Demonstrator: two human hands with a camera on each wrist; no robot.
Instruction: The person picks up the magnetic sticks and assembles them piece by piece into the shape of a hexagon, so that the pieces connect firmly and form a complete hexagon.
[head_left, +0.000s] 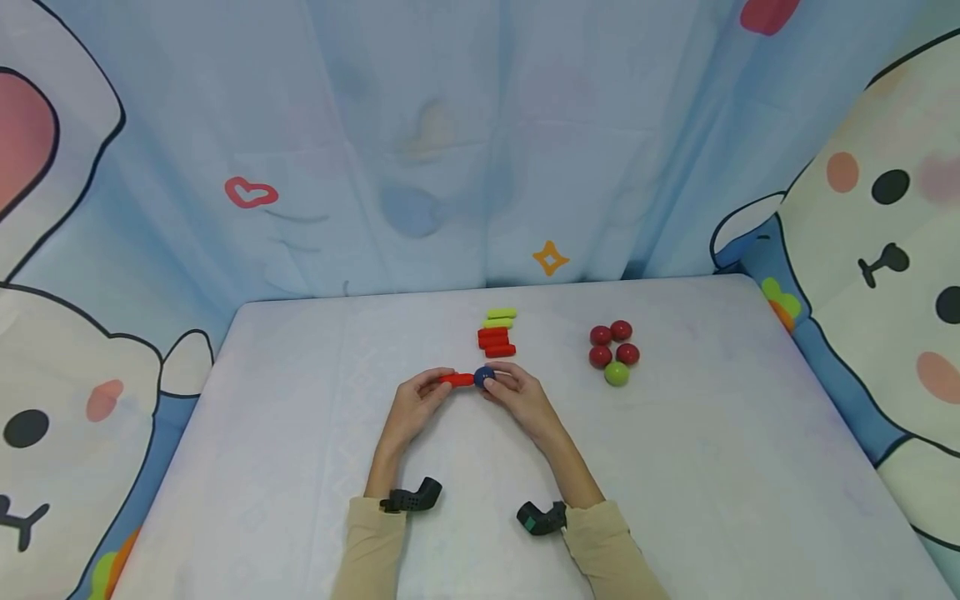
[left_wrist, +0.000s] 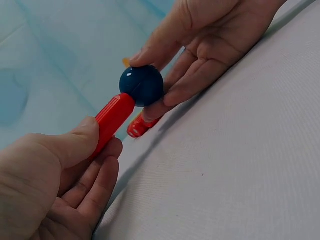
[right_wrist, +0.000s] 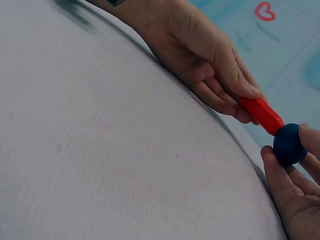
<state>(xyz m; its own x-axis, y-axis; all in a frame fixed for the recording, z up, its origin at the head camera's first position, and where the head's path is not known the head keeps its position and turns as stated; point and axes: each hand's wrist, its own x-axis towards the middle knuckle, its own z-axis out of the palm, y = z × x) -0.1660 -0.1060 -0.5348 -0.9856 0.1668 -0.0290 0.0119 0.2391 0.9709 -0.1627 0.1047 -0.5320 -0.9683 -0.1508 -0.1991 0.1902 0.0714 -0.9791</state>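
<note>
My left hand (head_left: 422, 402) pinches a red rod (head_left: 459, 380) between thumb and fingers. A dark blue ball (head_left: 484, 377) is pinched by my right hand (head_left: 525, 404). In the left wrist view the red rod (left_wrist: 114, 120) meets the blue ball (left_wrist: 142, 85) end-on; whether it is fixed in the ball I cannot tell. The right wrist view shows the same contact between the rod (right_wrist: 262, 115) and the ball (right_wrist: 289, 144). Just beyond my hands lie several red rods (head_left: 495, 341) and two yellow-green rods (head_left: 500, 318) in a short column.
To the right, several red balls (head_left: 600, 335) and one green ball (head_left: 617, 373) sit grouped on the white-covered table (head_left: 712, 467). A light blue curtain (head_left: 420, 150) with cartoon prints hangs behind the table. Each wrist wears a black camera mount (head_left: 412, 497).
</note>
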